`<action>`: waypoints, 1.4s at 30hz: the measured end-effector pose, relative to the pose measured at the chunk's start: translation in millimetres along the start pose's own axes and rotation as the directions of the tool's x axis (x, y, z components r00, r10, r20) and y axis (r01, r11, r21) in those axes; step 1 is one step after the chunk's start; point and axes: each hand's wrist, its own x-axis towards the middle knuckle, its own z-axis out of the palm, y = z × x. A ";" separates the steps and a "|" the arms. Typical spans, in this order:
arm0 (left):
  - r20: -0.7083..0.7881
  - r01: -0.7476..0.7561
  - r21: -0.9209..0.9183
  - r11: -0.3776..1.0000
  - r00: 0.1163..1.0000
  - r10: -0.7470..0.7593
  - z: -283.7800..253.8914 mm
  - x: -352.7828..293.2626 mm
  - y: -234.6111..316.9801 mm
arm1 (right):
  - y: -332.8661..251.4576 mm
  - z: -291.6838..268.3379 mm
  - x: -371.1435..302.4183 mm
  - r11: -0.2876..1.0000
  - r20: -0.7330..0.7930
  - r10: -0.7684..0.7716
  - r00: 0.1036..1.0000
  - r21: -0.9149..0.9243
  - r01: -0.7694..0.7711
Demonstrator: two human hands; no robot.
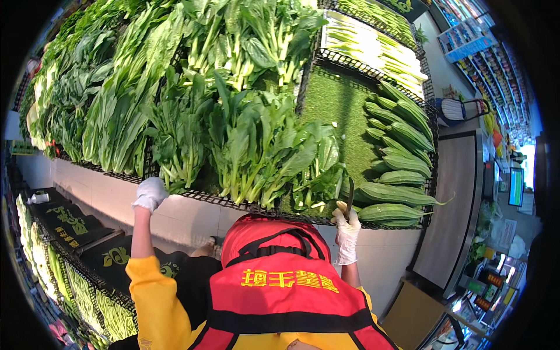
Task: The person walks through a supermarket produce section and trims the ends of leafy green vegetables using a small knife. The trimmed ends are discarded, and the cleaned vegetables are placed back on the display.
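My left hand (150, 194), in a white glove, is curled at the black crate edge below a bunch of leafy greens (181, 131). Its fingers look closed, and whether they grip anything is hidden. My right hand (347, 236), also gloved, is closed round a knife (350, 195) with its dark, narrow blade pointing up and away from me. Left of the blade lie cut leafy greens (315, 189) with short pale stems. Close on its right are long ridged green luffas (385, 193), stacked along the crate's right side.
Green turf matting (332, 99) lines the crate beside the luffas. Pale stalks (373, 49) fill a far crate. More leafy bunches (122, 111) spread left. A dark counter (446, 204) stands right. Lower left, another vegetable stand (81, 286) holds beans and greens.
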 end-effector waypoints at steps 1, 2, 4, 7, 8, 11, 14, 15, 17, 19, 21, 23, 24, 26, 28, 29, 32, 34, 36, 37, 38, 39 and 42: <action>0.027 -0.040 -0.088 0.995 0.999 0.043 -12.2 -17.4 -0.7 | -0.1 -2.2 0.0 1.000 -0.011 0.003 1.000 -0.005 -0.003; 0.060 -0.071 -0.208 0.975 0.995 0.086 -22.9 -33.0 2.9 | 0.1 -4.0 -0.4 1.000 -0.024 0.015 1.000 -0.017 -0.015; 0.045 -0.178 -0.463 0.869 0.974 0.224 -39.9 -62.7 14.9 | 0.7 -6.2 -1.9 1.000 -0.030 0.005 1.000 0.017 -0.005; -0.010 -0.240 -0.876 0.419 0.876 0.482 -51.0 -80.8 61.9 | 3.2 -5.0 -3.2 0.999 -0.041 0.024 0.999 0.042 -0.022; -0.067 -0.243 -0.922 0.301 0.867 0.493 -50.9 -80.1 85.9 | 4.2 -4.1 -3.0 0.999 -0.030 0.027 0.999 0.046 -0.025; -0.178 -0.312 -0.941 0.133 0.788 0.590 -43.9 -71.5 177.1 | 6.6 1.7 -1.3 0.998 0.043 0.029 0.999 0.063 -0.031; -0.310 -0.327 -0.944 -0.047 0.824 0.474 -38.9 -74.6 276.3 | 8.2 4.6 3.8 0.999 0.072 0.001 0.997 0.038 -0.004; -0.442 -0.587 -0.801 0.117 0.712 0.545 -39.8 -70.6 292.6 | 8.6 4.5 5.5 1.000 0.085 -0.009 0.996 0.023 0.007; -0.612 -0.724 -0.647 0.239 0.680 0.402 -30.1 -78.1 299.6 | 9.7 3.7 8.4 1.000 0.104 -0.021 0.994 -0.014 0.023; -0.730 -0.772 -0.622 0.133 0.632 0.260 -20.8 -70.5 273.8 | 10.4 3.6 10.2 1.000 0.115 -0.027 0.993 0.019 0.025; -0.785 -0.641 -0.553 0.532 0.614 -0.076 -9.3 -42.8 220.7 | 10.9 5.1 10.8 0.999 0.112 -0.011 0.994 0.032 0.007; -0.646 -0.443 -0.762 0.473 0.570 -0.507 6.0 -15.3 164.4 | 11.1 8.5 11.1 1.000 0.113 0.004 0.994 0.026 -0.007; -0.715 -0.305 -0.671 0.675 0.507 -0.482 11.6 -1.5 136.5 | 11.1 10.7 11.1 1.000 0.135 0.007 0.991 0.012 -0.009; -0.659 -0.137 -0.626 0.767 0.619 -0.428 25.8 15.6 107.8 | 10.4 15.7 10.9 1.000 0.178 0.008 0.984 -0.020 -0.004; -0.671 -0.012 -0.468 0.884 0.656 -0.346 32.7 33.1 98.7 | 8.8 20.3 11.2 1.000 0.220 -0.017 0.975 -0.015 0.021; -0.647 0.014 -0.440 0.898 0.688 -0.328 32.9 39.6 95.6 | 7.9 22.6 11.7 0.999 0.226 -0.029 0.974 -0.036 0.038; -0.639 0.022 -0.371 0.928 0.719 -0.272 30.1 46.0 91.7 | 5.0 25.5 12.0 0.995 0.231 -0.045 0.972 -0.071 0.063; -0.579 0.023 -0.426 0.905 0.761 -0.292 24.8 45.0 88.4 | 4.0 24.7 11.9 0.996 0.224 -0.030 0.974 -0.075 0.048; -0.559 0.006 -0.490 0.872 0.765 -0.319 17.7 39.9 82.1 | 3.3 22.5 11.7 0.997 0.204 -0.001 0.979 -0.074 0.016; -0.516 -0.012 -0.549 0.836 0.791 -0.328 13.5 36.0 78.4 | 3.1 21.3 11.3 0.998 0.198 -0.007 0.980 -0.055 0.018; -0.489 -0.037 -0.596 0.802 0.809 -0.326 8.3 32.5 75.1 | 3.3 20.0 10.8 0.999 0.212 -0.027 0.977 -0.020 0.032; -0.436 -0.118 -0.668 0.735 0.862 -0.258 1.5 28.8 68.5 | 3.4 19.0 10.2 0.999 0.208 -0.043 0.977 -0.003 0.045; 0.101 0.100 -0.994 0.037 0.995 0.009 -21.6 18.3 49.1 | 3.1 17.7 7.7 0.999 0.176 -0.011 0.984 -0.044 0.019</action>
